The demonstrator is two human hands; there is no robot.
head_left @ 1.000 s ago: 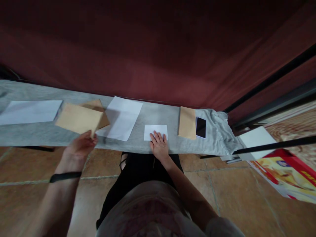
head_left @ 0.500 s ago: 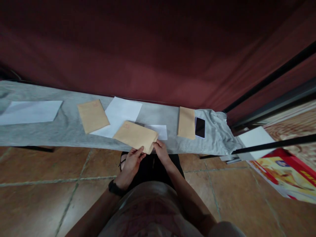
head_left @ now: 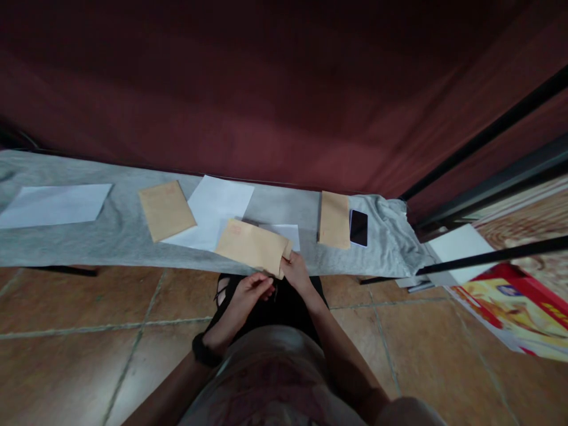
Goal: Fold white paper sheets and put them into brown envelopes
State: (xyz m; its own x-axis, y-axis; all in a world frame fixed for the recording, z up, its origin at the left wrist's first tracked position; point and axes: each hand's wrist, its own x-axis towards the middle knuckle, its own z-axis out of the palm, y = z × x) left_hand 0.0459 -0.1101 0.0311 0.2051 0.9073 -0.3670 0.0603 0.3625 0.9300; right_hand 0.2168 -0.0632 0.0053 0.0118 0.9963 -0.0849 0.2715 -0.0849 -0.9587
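Observation:
A tan paper envelope (head_left: 252,244) with a small reddish print lies tilted over the front part of the narrow cloth-covered table, its flap end toward my right hand (head_left: 296,273). That hand is closed on the flap end, with some fingers hidden inside or behind the paper. Just below the envelope's near edge is my left hand (head_left: 248,296), thumb and fingers pinched together; whether anything is between them is too small to see. Under the envelope lie a white sheet (head_left: 224,198) and a smaller white paper (head_left: 290,235).
A second envelope (head_left: 167,212) overlaps the white sheet on the left. Farther left is another white sheet (head_left: 57,204). To the right, a third envelope (head_left: 334,220) lies beside a phone (head_left: 359,228) on the grey cloth (head_left: 386,236). Black bars and a colourful box (head_left: 510,302) stand at right.
My left hand has come off the envelope's lower edge and sits slightly lower, fingers pinched. The envelope has shifted a little to the right, its flap end more open around my right hand.

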